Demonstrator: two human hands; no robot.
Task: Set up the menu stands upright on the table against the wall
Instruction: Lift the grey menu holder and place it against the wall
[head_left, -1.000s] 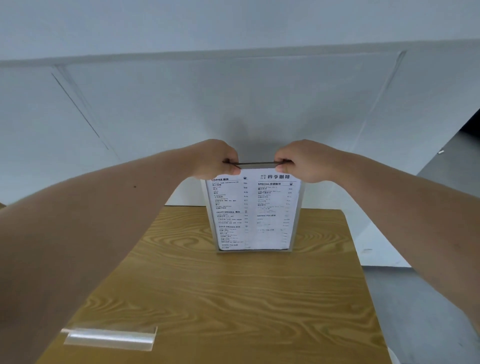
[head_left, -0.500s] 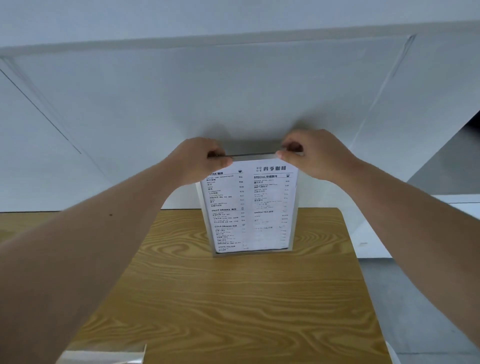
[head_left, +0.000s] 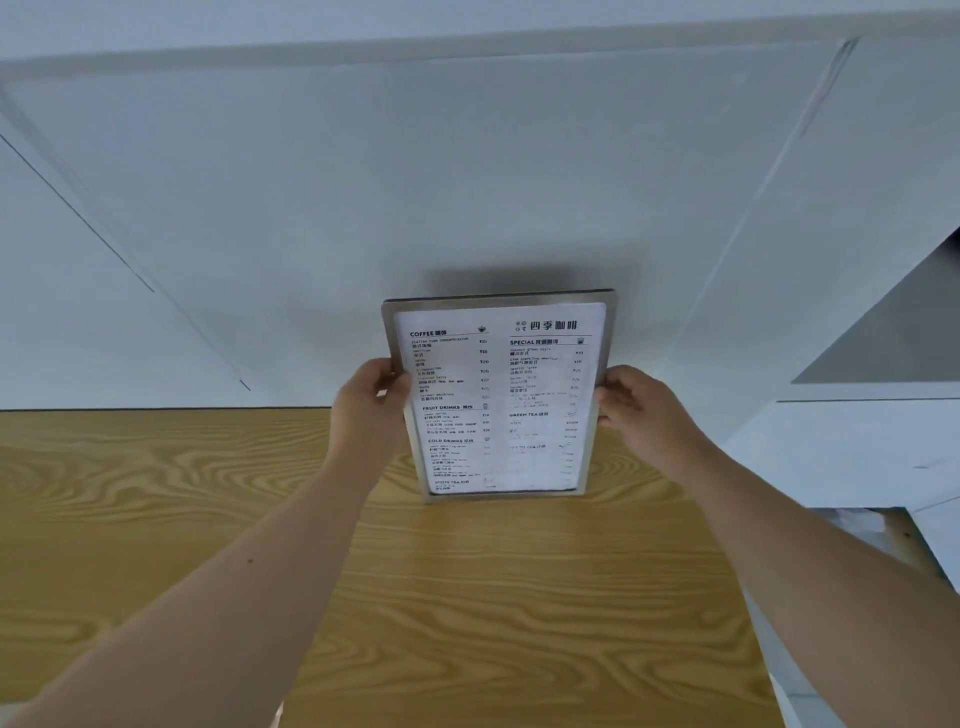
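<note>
A clear acrylic menu stand (head_left: 501, 400) with a white printed menu sheet stands upright at the far edge of the wooden table (head_left: 467, 597), close to the white wall (head_left: 415, 182). My left hand (head_left: 371, 402) grips its left side edge at mid-height. On the opposite side edge, at about the same height, is my right hand (head_left: 631, 402). The stand's base touches the tabletop.
The table's right edge runs down at the right, with grey floor (head_left: 810, 691) beyond it. A white ledge (head_left: 857, 441) juts out at the right of the stand. More wood surface stretches to the left.
Both hands slid from the top edge of the menu stand down to its side edges. The camera moved; the clear acrylic piece at the near left edge is out of view.
</note>
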